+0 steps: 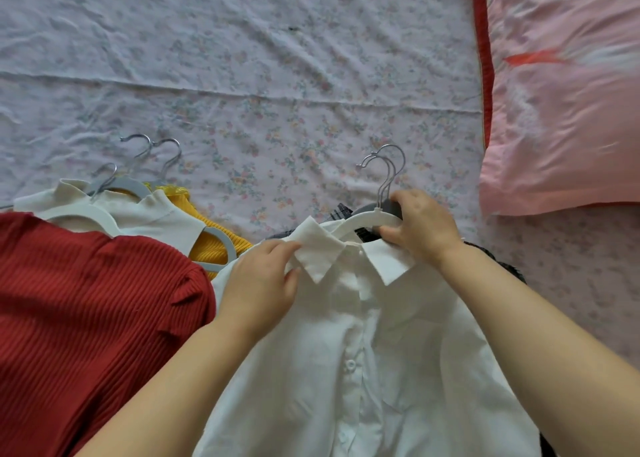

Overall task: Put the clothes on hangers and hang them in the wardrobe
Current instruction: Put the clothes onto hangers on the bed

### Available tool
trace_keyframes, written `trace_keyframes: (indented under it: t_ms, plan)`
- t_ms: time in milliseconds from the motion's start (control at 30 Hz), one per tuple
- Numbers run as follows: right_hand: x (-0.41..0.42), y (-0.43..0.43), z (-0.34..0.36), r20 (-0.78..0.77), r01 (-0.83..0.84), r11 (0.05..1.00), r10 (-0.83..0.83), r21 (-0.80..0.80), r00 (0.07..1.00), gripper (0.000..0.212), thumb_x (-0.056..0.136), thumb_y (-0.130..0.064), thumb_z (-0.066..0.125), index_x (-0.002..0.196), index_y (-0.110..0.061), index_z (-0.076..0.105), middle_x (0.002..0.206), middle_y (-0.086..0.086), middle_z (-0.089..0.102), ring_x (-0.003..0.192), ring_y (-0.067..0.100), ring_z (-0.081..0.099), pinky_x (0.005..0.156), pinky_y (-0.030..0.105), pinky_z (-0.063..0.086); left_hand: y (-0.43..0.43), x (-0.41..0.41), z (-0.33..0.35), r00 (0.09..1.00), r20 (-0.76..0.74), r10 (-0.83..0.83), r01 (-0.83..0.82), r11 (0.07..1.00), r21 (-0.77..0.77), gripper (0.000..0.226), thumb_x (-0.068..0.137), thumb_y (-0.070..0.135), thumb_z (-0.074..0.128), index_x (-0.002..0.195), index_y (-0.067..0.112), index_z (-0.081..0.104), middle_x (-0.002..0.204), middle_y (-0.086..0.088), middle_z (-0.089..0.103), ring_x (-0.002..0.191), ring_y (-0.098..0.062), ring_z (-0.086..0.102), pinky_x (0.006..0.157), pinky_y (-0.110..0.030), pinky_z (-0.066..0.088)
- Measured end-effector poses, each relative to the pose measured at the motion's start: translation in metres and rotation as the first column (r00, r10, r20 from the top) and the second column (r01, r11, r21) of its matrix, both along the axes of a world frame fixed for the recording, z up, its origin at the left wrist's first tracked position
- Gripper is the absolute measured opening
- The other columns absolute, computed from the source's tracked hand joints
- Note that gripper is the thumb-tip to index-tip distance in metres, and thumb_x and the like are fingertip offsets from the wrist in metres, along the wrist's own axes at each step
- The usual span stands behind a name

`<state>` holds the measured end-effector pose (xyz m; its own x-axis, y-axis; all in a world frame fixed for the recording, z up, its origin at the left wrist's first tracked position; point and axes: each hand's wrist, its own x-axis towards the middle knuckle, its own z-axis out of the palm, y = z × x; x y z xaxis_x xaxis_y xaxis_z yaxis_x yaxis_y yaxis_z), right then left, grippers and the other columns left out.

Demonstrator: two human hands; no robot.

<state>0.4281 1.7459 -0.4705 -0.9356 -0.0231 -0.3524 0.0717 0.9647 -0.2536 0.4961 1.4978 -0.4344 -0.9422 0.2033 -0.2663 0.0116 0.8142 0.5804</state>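
Observation:
A white buttoned shirt [367, 352] lies on the bed in front of me with a white hanger [367, 220] in its neck. My left hand [263, 283] pinches the left collar point. My right hand [420, 228] grips the right side of the white hanger, at the collar. A grey hanger [391, 207] and a dark plaid garment [341, 212] lie under the shirt, mostly hidden. To the left lie a red ribbed top [86, 318], a cream blouse [162, 217] and a yellow knit top [214, 238], each on a hanger with a metal hook.
The bed carries a pale floral sheet [259, 92]. A pink pillow [561, 92] with a red edge lies at the right. The wardrobe is out of view.

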Motion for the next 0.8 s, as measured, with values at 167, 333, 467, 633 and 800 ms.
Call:
trace_keyframes:
  t_ms: [167, 333, 467, 633, 800]
  plan:
    - [0.018, 0.001, 0.039, 0.037, -0.05, 0.989, 0.055, -0.137, 0.998, 0.037, 0.071, -0.035, 0.076, 0.082, -0.02, 0.044, 0.08, -0.004, 0.048, 0.073, 0.017, 0.043, 0.058, 0.029, 0.027, -0.002, 0.0, 0.02, 0.999, -0.05, 0.001, 0.0, 1.0, 0.029, 0.038, 0.087, 0.011, 0.058, 0.124, 0.011, 0.056, 0.121, -0.007, 0.059, 0.112, -0.025, 0.052, 0.094, -0.034, 0.038]
    - [0.038, -0.012, 0.094, 0.0, -0.111, 0.982, 0.113, -0.153, 0.994, 0.034, 0.073, -0.031, 0.074, 0.067, -0.021, 0.041, 0.066, -0.005, 0.045, 0.067, 0.018, 0.043, 0.054, 0.031, 0.027, -0.002, 0.006, 0.048, 0.996, -0.094, -0.008, 0.015, 0.997, 0.076, 0.038, 0.087, 0.013, 0.059, 0.125, 0.011, 0.055, 0.121, -0.008, 0.058, 0.113, -0.026, 0.052, 0.095, -0.035, 0.039]
    - [0.056, -0.029, 0.152, -0.077, -0.093, 0.977, 0.08, -0.19, 0.994, 0.045, 0.074, -0.031, 0.072, 0.056, -0.028, 0.031, 0.054, -0.009, 0.04, 0.058, 0.014, 0.04, 0.05, 0.024, 0.024, -0.009, 0.013, 0.084, 0.991, -0.133, -0.023, 0.037, 0.993, 0.11, 0.05, 0.083, 0.025, 0.066, 0.13, 0.013, 0.051, 0.125, -0.007, 0.056, 0.116, -0.026, 0.049, 0.1, -0.039, 0.038]
    - [0.083, -0.06, 0.235, -0.099, -0.078, 0.968, 0.056, -0.238, 0.994, 0.048, 0.071, -0.029, 0.075, 0.053, -0.026, 0.031, 0.05, -0.007, 0.038, 0.049, 0.006, 0.036, 0.051, 0.024, 0.027, -0.026, 0.026, 0.145, 0.987, -0.161, -0.027, 0.052, 0.988, 0.148, 0.067, 0.079, 0.038, 0.068, 0.138, 0.02, 0.041, 0.129, -0.004, 0.053, 0.119, -0.023, 0.046, 0.103, -0.037, 0.032]
    - [0.116, -0.097, 0.321, -0.17, -0.098, 0.971, 0.061, -0.218, 0.983, 0.047, 0.068, -0.031, 0.076, 0.052, -0.025, 0.032, 0.047, -0.009, 0.037, 0.05, 0.005, 0.039, 0.05, 0.023, 0.026, -0.056, 0.043, 0.209, 0.984, -0.158, -0.079, 0.102, 0.985, 0.139, 0.066, 0.078, 0.047, 0.065, 0.137, 0.029, 0.04, 0.123, 0.007, 0.057, 0.116, -0.013, 0.047, 0.109, -0.034, 0.021]
